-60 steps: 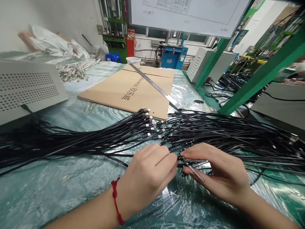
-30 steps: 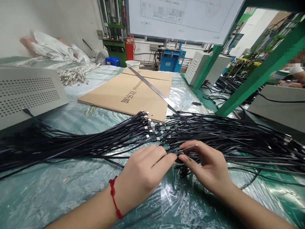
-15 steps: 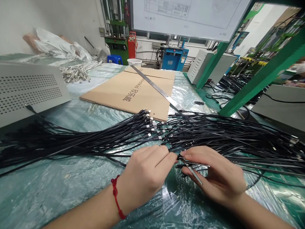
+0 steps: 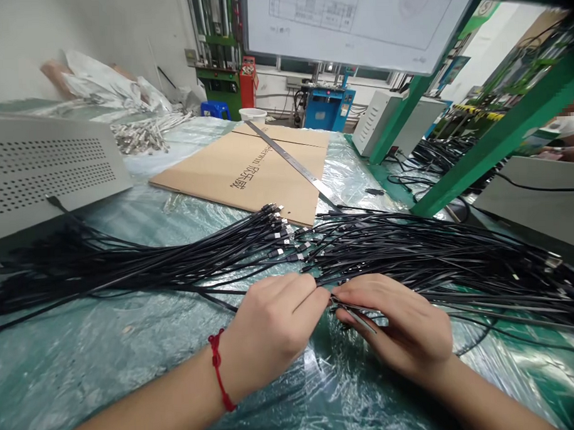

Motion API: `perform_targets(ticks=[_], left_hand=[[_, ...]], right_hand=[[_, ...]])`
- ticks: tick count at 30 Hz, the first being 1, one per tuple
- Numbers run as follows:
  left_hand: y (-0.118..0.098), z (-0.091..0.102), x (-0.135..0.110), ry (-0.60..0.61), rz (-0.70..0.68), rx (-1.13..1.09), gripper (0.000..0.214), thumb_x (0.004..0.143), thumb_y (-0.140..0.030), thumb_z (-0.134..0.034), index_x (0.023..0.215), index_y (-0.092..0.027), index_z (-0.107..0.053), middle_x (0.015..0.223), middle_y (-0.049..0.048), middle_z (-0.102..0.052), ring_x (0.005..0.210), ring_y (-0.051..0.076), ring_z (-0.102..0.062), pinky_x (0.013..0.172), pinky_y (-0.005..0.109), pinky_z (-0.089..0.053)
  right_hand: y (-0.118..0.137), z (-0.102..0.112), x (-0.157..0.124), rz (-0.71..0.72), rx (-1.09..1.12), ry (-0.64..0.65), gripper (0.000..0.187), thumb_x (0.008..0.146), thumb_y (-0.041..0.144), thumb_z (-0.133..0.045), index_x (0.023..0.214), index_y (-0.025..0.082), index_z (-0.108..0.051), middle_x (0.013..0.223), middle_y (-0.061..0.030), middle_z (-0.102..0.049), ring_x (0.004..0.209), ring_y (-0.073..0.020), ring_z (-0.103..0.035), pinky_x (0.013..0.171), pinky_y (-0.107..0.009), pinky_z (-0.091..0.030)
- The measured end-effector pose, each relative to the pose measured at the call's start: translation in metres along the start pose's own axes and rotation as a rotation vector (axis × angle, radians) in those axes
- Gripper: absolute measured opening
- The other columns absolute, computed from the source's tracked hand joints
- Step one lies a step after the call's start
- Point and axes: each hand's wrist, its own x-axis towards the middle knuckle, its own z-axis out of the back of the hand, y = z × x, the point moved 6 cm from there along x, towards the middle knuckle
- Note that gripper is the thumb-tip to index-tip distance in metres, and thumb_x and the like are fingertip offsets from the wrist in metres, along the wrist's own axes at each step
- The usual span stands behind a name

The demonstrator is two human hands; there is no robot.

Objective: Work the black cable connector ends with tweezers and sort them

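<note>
My left hand (image 4: 276, 322), with a red cord bracelet (image 4: 219, 371) at the wrist, is closed in a pinch around a black cable end, mostly hidden by its fingers. Touching or nearly touching those fingertips, my right hand (image 4: 398, 321) grips a small silvery tool, which looks like a nail clipper (image 4: 359, 316), between thumb and fingers. Its two thin metal arms lie close together and its head is at the cable end. Just beyond my hands lie two bundles of black cables, a left bundle (image 4: 176, 263) and a right bundle (image 4: 410, 242), with the left bundle's plugs facing the middle.
A flat cardboard sheet (image 4: 210, 170) lies behind the cables, with a steel ruler (image 4: 289, 158) across it. To the left stands a grey perforated metal box (image 4: 50, 173). A green post (image 4: 491, 136) rises at the right. Clear plastic film (image 4: 132, 364) covers the table.
The clipper's two arms have come together from a wider V. My right hand has shifted slightly left, and my left hand has barely moved.
</note>
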Motion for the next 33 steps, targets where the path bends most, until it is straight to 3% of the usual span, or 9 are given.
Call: perform_targets(ticks=[4,8,10,12,16,24,27,29,33], left_hand=[[0.000,0.001,0.002,-0.009,0.010,-0.033,0.020,0.098,-0.008,-0.049,0.106,-0.013,-0.067,0.076,0.0021,-0.057,0.069,0.018,-0.053,0.061,0.032,-0.040],[0.000,0.005,0.003,-0.057,0.021,-0.046,0.015,0.099,-0.012,-0.056,0.111,-0.014,-0.065,0.081,0.0018,-0.060,0.072,0.016,-0.056,0.065,0.031,-0.043],[0.001,0.004,0.003,-0.052,0.035,-0.055,0.017,0.099,-0.013,-0.057,0.114,-0.015,-0.063,0.084,0.0019,-0.062,0.074,0.016,-0.057,0.067,0.031,-0.045],[0.003,0.002,0.002,-0.040,0.053,-0.070,0.017,0.099,-0.014,-0.058,0.115,-0.016,-0.062,0.087,0.0020,-0.063,0.077,0.016,-0.059,0.069,0.031,-0.046],[0.008,0.001,0.003,-0.039,0.102,-0.113,0.017,0.097,-0.016,-0.060,0.114,-0.018,-0.062,0.089,0.0017,-0.064,0.080,0.016,-0.061,0.072,0.031,-0.048],[0.012,-0.002,0.003,-0.004,0.107,-0.121,0.011,0.100,-0.019,-0.056,0.110,-0.020,-0.061,0.091,0.0017,-0.066,0.082,0.016,-0.063,0.074,0.031,-0.048],[0.025,-0.008,0.006,0.195,0.100,-0.077,0.013,0.102,-0.023,-0.050,0.107,-0.020,-0.062,0.090,0.0018,-0.066,0.082,0.018,-0.063,0.073,0.031,-0.046],[0.040,-0.016,0.005,0.446,0.147,-0.037,0.015,0.102,-0.026,-0.049,0.100,-0.020,-0.062,0.091,0.0021,-0.067,0.082,0.019,-0.064,0.072,0.031,-0.044],[0.067,-0.011,0.005,0.605,0.223,-0.038,0.017,0.095,-0.028,-0.058,0.080,-0.019,-0.061,0.076,-0.0010,-0.066,0.068,0.017,-0.062,0.060,0.028,-0.036]], right_hand=[[-0.008,0.000,-0.004,-0.069,0.007,-0.003,0.028,0.084,0.007,-0.072,0.109,0.018,-0.069,0.092,-0.0042,-0.076,0.086,-0.0156,-0.072,0.077,-0.029,-0.061],[-0.039,-0.001,-0.014,-0.457,0.091,-0.064,0.013,0.091,0.024,-0.069,0.104,0.022,-0.066,0.091,-0.0024,-0.075,0.081,-0.0142,-0.073,0.072,-0.024,-0.059],[-0.051,-0.008,-0.019,-0.655,0.278,-0.047,0.014,0.095,0.031,-0.064,0.105,0.022,-0.062,0.081,-0.0002,-0.073,0.072,-0.0127,-0.072,0.065,-0.022,-0.058],[-0.053,-0.017,-0.021,-0.758,0.460,-0.011,0.016,0.096,0.035,-0.060,0.106,0.022,-0.059,0.071,0.0024,-0.067,0.061,-0.0108,-0.067,0.057,-0.021,-0.055],[-0.049,-0.018,-0.020,-0.724,0.438,-0.036,0.016,0.094,0.035,-0.063,0.104,0.022,-0.060,0.071,0.0028,-0.064,0.064,-0.0097,-0.063,0.057,-0.018,-0.051],[-0.040,-0.003,-0.026,-0.400,0.046,-0.098,0.021,0.092,0.025,-0.068,0.112,0.026,-0.063,0.095,-0.0009,-0.073,0.078,-0.0113,-0.072,0.068,-0.019,-0.055],[-0.046,0.005,-0.025,-0.457,0.081,-0.146,0.019,0.091,0.026,-0.069,0.109,0.026,-0.064,0.088,0.0000,-0.073,0.074,-0.0108,-0.070,0.065,-0.019,-0.055],[-0.058,0.013,-0.023,-0.571,0.155,-0.203,0.017,0.090,0.029,-0.070,0.106,0.025,-0.066,0.077,0.0008,-0.069,0.065,-0.0100,-0.066,0.057,-0.018,-0.052],[-0.093,0.052,-0.018,-0.623,0.282,-0.466,0.018,0.089,0.035,-0.071,0.101,0.022,-0.068,0.068,0.0024,-0.060,0.052,-0.0084,-0.056,0.051,-0.022,-0.049]])
